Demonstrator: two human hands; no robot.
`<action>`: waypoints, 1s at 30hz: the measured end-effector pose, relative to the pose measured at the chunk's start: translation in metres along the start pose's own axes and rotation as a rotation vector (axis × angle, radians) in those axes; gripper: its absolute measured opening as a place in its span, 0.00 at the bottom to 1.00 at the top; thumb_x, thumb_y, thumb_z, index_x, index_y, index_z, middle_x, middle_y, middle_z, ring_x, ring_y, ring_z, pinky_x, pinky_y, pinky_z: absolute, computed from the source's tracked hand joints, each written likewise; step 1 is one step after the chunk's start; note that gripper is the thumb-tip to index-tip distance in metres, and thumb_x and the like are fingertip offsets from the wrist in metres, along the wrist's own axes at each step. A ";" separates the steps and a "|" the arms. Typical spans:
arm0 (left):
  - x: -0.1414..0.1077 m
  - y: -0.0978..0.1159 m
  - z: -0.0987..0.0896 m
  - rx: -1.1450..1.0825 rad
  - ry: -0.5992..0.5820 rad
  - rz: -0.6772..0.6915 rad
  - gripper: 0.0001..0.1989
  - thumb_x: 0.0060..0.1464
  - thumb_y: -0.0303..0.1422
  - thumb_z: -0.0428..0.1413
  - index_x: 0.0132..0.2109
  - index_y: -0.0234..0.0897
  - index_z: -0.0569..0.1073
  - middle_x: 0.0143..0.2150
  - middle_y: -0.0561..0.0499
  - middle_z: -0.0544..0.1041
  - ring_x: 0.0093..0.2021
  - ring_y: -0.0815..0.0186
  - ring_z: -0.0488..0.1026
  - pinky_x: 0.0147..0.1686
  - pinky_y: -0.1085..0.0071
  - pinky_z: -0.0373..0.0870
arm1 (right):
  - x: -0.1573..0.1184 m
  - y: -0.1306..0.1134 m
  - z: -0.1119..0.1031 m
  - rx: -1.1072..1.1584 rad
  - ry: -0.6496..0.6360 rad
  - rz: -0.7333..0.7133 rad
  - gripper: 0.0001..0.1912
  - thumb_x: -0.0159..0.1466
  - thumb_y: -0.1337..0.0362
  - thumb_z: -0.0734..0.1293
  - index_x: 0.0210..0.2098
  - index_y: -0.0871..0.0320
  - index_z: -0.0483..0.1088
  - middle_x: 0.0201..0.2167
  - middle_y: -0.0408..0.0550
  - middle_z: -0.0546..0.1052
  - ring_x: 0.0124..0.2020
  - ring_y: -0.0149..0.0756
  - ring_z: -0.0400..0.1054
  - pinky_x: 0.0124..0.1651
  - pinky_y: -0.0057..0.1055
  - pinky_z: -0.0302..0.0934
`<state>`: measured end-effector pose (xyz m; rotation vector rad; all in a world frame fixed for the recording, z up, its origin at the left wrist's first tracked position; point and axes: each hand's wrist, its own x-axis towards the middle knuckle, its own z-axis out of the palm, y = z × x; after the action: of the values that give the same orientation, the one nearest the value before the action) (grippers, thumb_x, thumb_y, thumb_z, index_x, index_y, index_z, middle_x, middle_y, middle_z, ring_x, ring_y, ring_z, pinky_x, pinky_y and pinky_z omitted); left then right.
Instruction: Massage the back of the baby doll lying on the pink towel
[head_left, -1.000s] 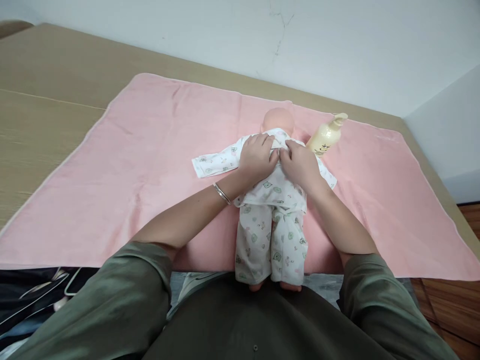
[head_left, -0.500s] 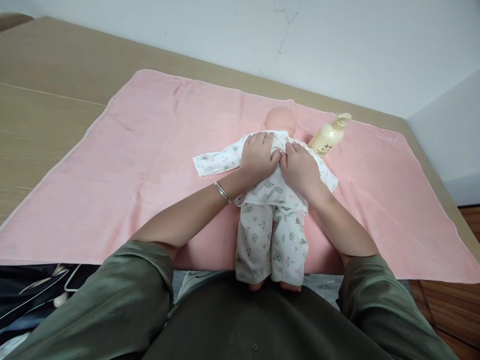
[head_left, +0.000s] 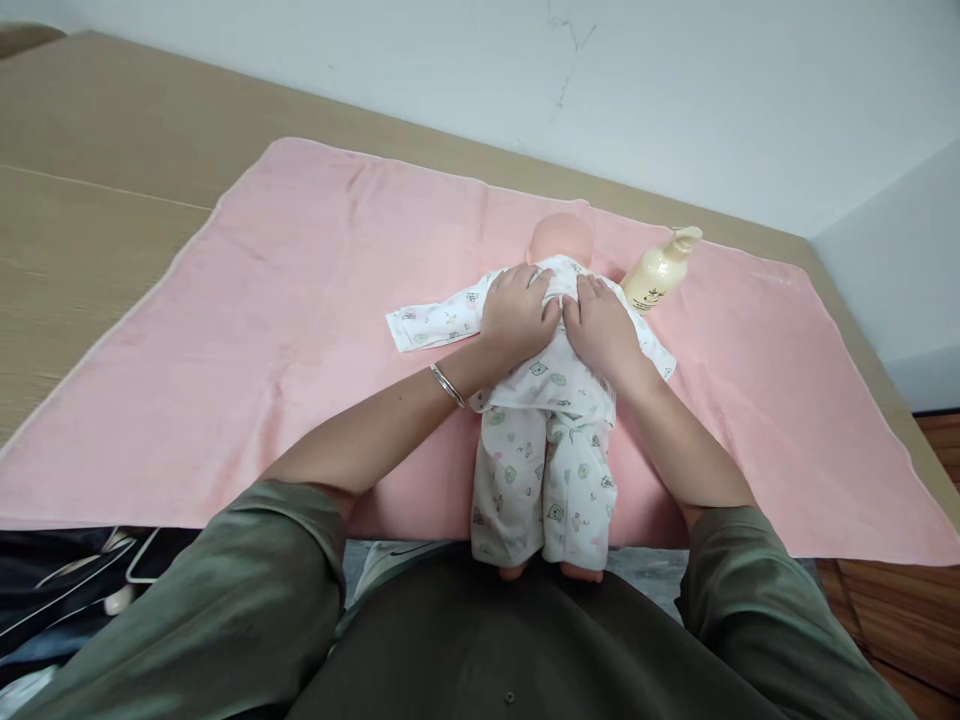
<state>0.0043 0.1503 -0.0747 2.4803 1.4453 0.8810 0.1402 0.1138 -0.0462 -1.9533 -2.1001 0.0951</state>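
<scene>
A baby doll [head_left: 559,385] in white printed pyjamas lies lengthwise in front of me, its bald head [head_left: 561,238] away from me and its feet at my waist. No face shows on the head. My left hand [head_left: 517,312] rests on the left half of its upper torso, fingers stretched out and thumb toward the middle. Mirroring it, my right hand [head_left: 600,325] lies on the right half with its fingers extended. The two thumbs are close together, a narrow gap between them. Both palms are hidden against the shirt.
Right of the doll's shoulder stands a cream pump bottle [head_left: 657,275]. A pink blanket [head_left: 337,300] is spread over the wooden table [head_left: 112,120], which meets a white wall. At lower left, a phone-like dark object [head_left: 161,553] lies among dark items below the table edge.
My fingers have spread a little on the doll's upper torso, and the thumbs have parted slightly. The shirt between my hands looks less bunched. The doll and bottle stay in place.
</scene>
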 end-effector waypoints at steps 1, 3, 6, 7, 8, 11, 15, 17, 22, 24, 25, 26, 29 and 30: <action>0.001 0.000 -0.001 -0.005 -0.018 -0.023 0.23 0.61 0.33 0.45 0.58 0.27 0.71 0.56 0.35 0.74 0.56 0.49 0.70 0.58 0.52 0.65 | -0.004 -0.004 0.000 -0.012 0.003 -0.006 0.31 0.71 0.62 0.50 0.65 0.78 0.58 0.65 0.70 0.65 0.69 0.56 0.57 0.71 0.51 0.51; 0.002 0.000 -0.001 -0.010 -0.048 -0.051 0.24 0.60 0.33 0.46 0.59 0.26 0.70 0.58 0.34 0.73 0.57 0.48 0.69 0.60 0.52 0.64 | -0.011 -0.011 -0.001 -0.028 0.009 -0.018 0.30 0.70 0.64 0.50 0.64 0.78 0.60 0.64 0.70 0.66 0.68 0.55 0.58 0.70 0.52 0.52; 0.003 -0.002 0.000 -0.016 -0.057 -0.054 0.25 0.59 0.32 0.45 0.60 0.26 0.70 0.58 0.35 0.72 0.58 0.49 0.68 0.62 0.51 0.62 | -0.011 -0.013 -0.001 -0.034 0.004 -0.014 0.30 0.69 0.65 0.51 0.64 0.78 0.60 0.64 0.71 0.66 0.69 0.55 0.57 0.71 0.51 0.52; 0.003 -0.002 0.001 -0.019 -0.052 -0.052 0.25 0.59 0.32 0.45 0.60 0.26 0.69 0.58 0.35 0.73 0.58 0.49 0.68 0.62 0.51 0.62 | -0.009 -0.011 0.000 -0.024 0.000 -0.010 0.30 0.69 0.65 0.51 0.65 0.78 0.59 0.65 0.71 0.65 0.69 0.55 0.56 0.71 0.52 0.51; 0.003 -0.002 0.002 -0.021 -0.046 -0.049 0.25 0.59 0.32 0.45 0.60 0.27 0.69 0.57 0.35 0.73 0.58 0.49 0.68 0.62 0.51 0.62 | -0.007 -0.009 0.000 -0.008 -0.003 -0.007 0.30 0.69 0.65 0.51 0.65 0.77 0.59 0.66 0.70 0.63 0.70 0.55 0.55 0.71 0.52 0.51; 0.003 -0.003 0.004 -0.018 -0.019 -0.048 0.24 0.60 0.33 0.45 0.59 0.29 0.69 0.57 0.37 0.74 0.58 0.50 0.68 0.61 0.51 0.63 | 0.000 -0.004 0.003 0.054 -0.008 -0.012 0.31 0.69 0.64 0.52 0.67 0.74 0.56 0.68 0.66 0.61 0.71 0.54 0.53 0.71 0.54 0.49; 0.003 -0.004 0.006 -0.009 -0.011 -0.059 0.24 0.60 0.33 0.45 0.59 0.28 0.70 0.57 0.37 0.74 0.57 0.49 0.68 0.61 0.52 0.63 | 0.002 0.000 0.008 0.068 0.034 -0.022 0.31 0.69 0.63 0.51 0.67 0.73 0.56 0.68 0.66 0.62 0.71 0.54 0.53 0.72 0.53 0.48; 0.003 -0.005 0.008 -0.010 -0.001 -0.049 0.24 0.61 0.33 0.44 0.59 0.29 0.70 0.57 0.36 0.74 0.57 0.49 0.69 0.61 0.52 0.63 | 0.003 0.002 0.010 0.073 0.053 -0.029 0.31 0.69 0.63 0.51 0.67 0.73 0.57 0.67 0.65 0.62 0.71 0.54 0.53 0.71 0.54 0.48; 0.001 -0.006 0.011 0.006 0.033 -0.018 0.23 0.63 0.34 0.43 0.61 0.32 0.70 0.58 0.37 0.73 0.58 0.51 0.68 0.61 0.51 0.63 | 0.011 0.014 0.011 0.139 0.028 -0.041 0.30 0.70 0.59 0.52 0.67 0.69 0.58 0.69 0.63 0.61 0.72 0.50 0.51 0.73 0.52 0.46; 0.000 -0.004 0.010 0.026 0.030 -0.011 0.24 0.64 0.34 0.42 0.62 0.34 0.69 0.59 0.37 0.73 0.60 0.50 0.67 0.62 0.51 0.62 | 0.014 0.018 0.010 0.160 0.025 -0.030 0.30 0.71 0.57 0.53 0.67 0.67 0.59 0.69 0.62 0.60 0.72 0.49 0.51 0.73 0.51 0.45; -0.001 -0.003 0.009 0.033 0.019 -0.004 0.24 0.64 0.34 0.42 0.62 0.34 0.69 0.60 0.37 0.72 0.61 0.50 0.67 0.62 0.51 0.62 | 0.014 0.019 0.010 0.164 0.022 -0.021 0.30 0.71 0.56 0.53 0.67 0.67 0.59 0.69 0.62 0.60 0.72 0.48 0.51 0.73 0.51 0.45; -0.001 -0.002 0.008 0.037 0.004 0.004 0.24 0.65 0.33 0.42 0.62 0.34 0.69 0.60 0.37 0.72 0.62 0.49 0.67 0.62 0.50 0.62 | 0.015 0.019 0.009 0.162 0.016 -0.011 0.30 0.71 0.56 0.53 0.67 0.67 0.58 0.69 0.62 0.60 0.72 0.49 0.51 0.73 0.51 0.45; -0.001 0.001 0.005 0.037 -0.034 0.000 0.24 0.65 0.33 0.42 0.63 0.33 0.68 0.61 0.35 0.71 0.63 0.48 0.66 0.63 0.48 0.61 | 0.013 0.016 0.006 0.127 0.001 0.005 0.31 0.72 0.57 0.53 0.67 0.70 0.57 0.69 0.65 0.60 0.72 0.51 0.51 0.73 0.51 0.45; -0.001 0.001 0.004 0.037 -0.040 -0.019 0.24 0.65 0.34 0.42 0.63 0.32 0.68 0.61 0.35 0.71 0.63 0.47 0.66 0.63 0.48 0.60 | 0.012 0.014 0.005 0.110 0.004 0.002 0.31 0.72 0.58 0.53 0.67 0.71 0.57 0.68 0.66 0.60 0.71 0.52 0.52 0.72 0.51 0.46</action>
<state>0.0076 0.1498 -0.0779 2.4907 1.4833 0.8034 0.1523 0.1278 -0.0526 -1.8909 -2.0447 0.2028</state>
